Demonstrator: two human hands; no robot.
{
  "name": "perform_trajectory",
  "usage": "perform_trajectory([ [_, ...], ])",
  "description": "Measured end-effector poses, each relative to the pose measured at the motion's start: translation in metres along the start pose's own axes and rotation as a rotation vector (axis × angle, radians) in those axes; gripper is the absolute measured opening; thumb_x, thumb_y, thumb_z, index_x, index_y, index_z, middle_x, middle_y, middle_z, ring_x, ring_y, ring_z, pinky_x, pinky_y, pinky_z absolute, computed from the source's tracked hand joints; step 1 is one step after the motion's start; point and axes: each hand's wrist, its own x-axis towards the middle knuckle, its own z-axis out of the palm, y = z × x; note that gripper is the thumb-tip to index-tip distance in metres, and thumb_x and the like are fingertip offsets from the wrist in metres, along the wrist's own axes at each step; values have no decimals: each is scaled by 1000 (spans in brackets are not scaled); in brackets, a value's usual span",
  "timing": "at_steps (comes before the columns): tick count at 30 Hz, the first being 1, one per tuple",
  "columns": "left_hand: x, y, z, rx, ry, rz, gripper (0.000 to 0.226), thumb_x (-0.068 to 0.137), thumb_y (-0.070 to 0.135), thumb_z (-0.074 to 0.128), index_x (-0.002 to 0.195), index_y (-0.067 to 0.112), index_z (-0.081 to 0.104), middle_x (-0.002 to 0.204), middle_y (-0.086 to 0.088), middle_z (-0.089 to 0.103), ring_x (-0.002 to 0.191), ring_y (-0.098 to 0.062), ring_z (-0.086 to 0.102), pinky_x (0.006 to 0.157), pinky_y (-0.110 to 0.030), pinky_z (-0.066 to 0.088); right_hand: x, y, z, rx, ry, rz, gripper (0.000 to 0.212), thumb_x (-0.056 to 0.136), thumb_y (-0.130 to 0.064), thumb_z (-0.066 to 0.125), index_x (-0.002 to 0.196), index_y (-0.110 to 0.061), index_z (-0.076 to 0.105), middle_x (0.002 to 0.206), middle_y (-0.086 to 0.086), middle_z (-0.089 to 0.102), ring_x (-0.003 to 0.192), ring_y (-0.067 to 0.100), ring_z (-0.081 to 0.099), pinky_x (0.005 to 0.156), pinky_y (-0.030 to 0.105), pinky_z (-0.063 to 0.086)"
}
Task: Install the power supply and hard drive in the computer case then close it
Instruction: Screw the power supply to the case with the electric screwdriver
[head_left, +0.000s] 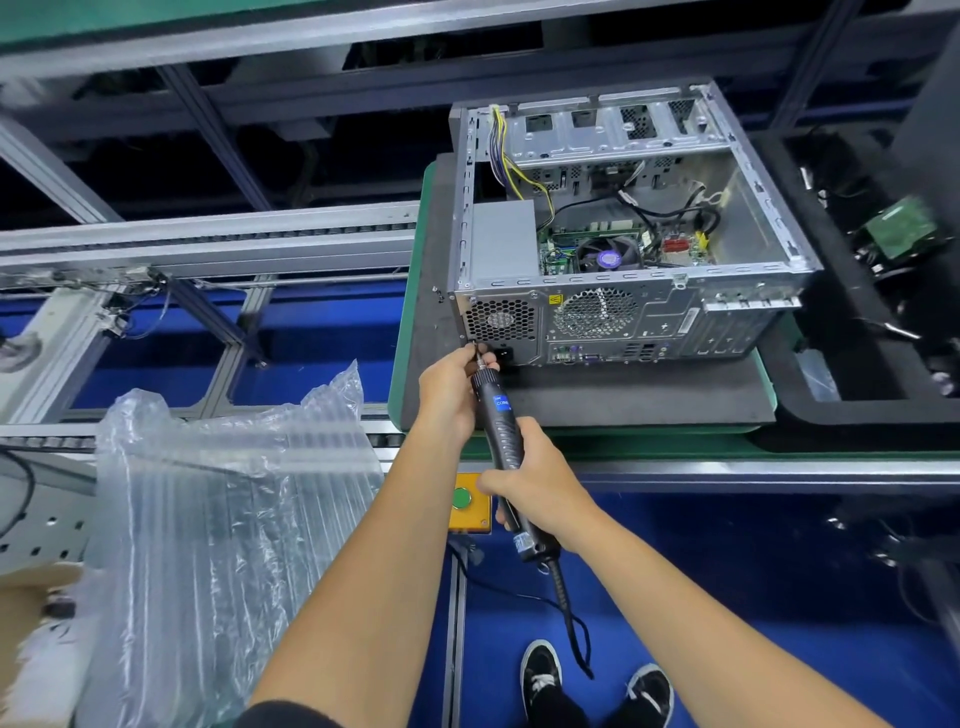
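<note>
While the right hand (540, 480) wraps its grip around the lower body of the black electric screwdriver (503, 431), the left hand (451, 384) pinches the tool's tip between curled fingers, guiding the bit against the lower left corner of the computer case's (623, 228) rear panel. That case lies on its side with the open face up, resting on a dark foam pad (639, 395) that sits on a green surface (597, 447). Inside the case, the grey power supply (503, 241) fills the rear left corner, its vent grille showing through the rear panel just above the screwdriver bit. To the right of the power supply sits the motherboard with its round cooler fan (609, 254), and a bundle of yellow and purple wires (501, 150) runs along the case's far left wall. A green circuit board (901, 226) lies in a dark tray well to the right of the case. Clear air-cushion wrap (218, 499) is heaped to the lower left of the case, and a yellow box with a green button (470, 501) is mounted just below the surface's front edge.
</note>
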Motion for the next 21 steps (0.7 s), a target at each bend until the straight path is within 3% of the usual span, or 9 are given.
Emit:
perform_trajectory([
  [10, 2, -10, -6, 83, 41, -21, 12, 94, 4, 49, 87, 0, 57, 73, -9, 58, 59, -16, 55, 52, -22, 51, -4, 11, 8, 38, -6, 60, 44, 78, -7, 70, 109, -20, 41, 90, 11, 53, 49, 19, 55, 51, 33, 54],
  [21, 6, -10, -4, 60, 29, -26, 13, 95, 6, 48, 86, 1, 56, 74, -8, 55, 60, -16, 53, 51, -21, 50, 1, 11, 7, 47, -3, 56, 43, 77, -6, 69, 108, -21, 42, 89, 12, 52, 49, 20, 56, 52, 35, 54],
])
